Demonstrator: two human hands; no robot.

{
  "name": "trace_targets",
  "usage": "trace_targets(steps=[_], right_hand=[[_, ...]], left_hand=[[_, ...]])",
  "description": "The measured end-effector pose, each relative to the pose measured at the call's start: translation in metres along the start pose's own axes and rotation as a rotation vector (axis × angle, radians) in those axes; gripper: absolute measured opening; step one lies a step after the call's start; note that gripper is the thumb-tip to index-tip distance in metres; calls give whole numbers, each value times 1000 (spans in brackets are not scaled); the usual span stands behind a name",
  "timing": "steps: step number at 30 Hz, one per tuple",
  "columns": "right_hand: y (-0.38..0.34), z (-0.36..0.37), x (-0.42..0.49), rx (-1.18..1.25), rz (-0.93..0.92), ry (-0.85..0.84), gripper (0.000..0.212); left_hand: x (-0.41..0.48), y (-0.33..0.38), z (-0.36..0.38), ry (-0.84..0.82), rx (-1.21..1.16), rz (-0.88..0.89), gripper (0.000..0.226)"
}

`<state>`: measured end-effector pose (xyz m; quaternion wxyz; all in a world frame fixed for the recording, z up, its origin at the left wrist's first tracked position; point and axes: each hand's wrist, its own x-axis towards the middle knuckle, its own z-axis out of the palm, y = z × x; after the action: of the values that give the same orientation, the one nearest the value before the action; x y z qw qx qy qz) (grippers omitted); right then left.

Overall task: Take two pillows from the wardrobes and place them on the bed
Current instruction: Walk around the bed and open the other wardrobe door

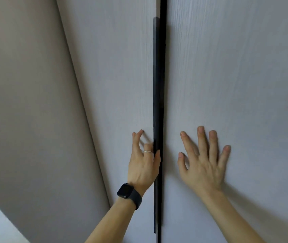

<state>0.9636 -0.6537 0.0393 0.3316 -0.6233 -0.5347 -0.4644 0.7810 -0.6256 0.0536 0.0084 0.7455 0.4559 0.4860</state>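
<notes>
Left door: pale grey wood-grain wardrobe door, its right edge carrying a long black vertical strip handle.
Right door: matching pale grey wood-grain wardrobe door, just beside the left one across a narrow dark gap.
Left hand: left hand at the left door's edge, fingers hooked around the black handle, thumb on the handle's front, the other fingertips resting on the door face; clamped on the handle.
Ring: thin silver ring on one finger of that hand.
Watch: black smartwatch with black band on the left wrist.
Right hand: right hand spread flat, palm and fingers pressed on the right door, holding nothing.
Side panel: beige wall panel left of the doors.
Pillows: out of view; both doors hide the wardrobe's inside.
</notes>
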Motion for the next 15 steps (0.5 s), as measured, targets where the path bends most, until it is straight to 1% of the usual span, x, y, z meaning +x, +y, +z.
trace_targets(steps=[4,6,7,8,10,11,12,15], right_hand=[[-9,-23,2,218,40,-82,69],[-17,-35,2,400,17,-121,63],[-23,-40,2,541,14,-165,61],[-30,-46,2,714,35,-249,58],[-47,-55,2,1054,102,-499,54],[-57,-57,1,1168,92,-594,52],[-68,-58,-2,1251,55,-656,51],[-99,-61,-15,1438,-67,-787,56]], left_hand=[[-22,-11,-29,26,-29,45,16],[-34,-16,-47,34,-73,28,17],[-39,-18,-56,23,-95,2,18],[-45,-20,-65,14,-107,-15,18],[-54,-22,-83,3,-98,-21,26],[-58,-23,-92,-5,-81,-24,31],[-62,-24,-102,-15,-62,-30,32],[-73,-29,-130,-40,-74,-84,10]])
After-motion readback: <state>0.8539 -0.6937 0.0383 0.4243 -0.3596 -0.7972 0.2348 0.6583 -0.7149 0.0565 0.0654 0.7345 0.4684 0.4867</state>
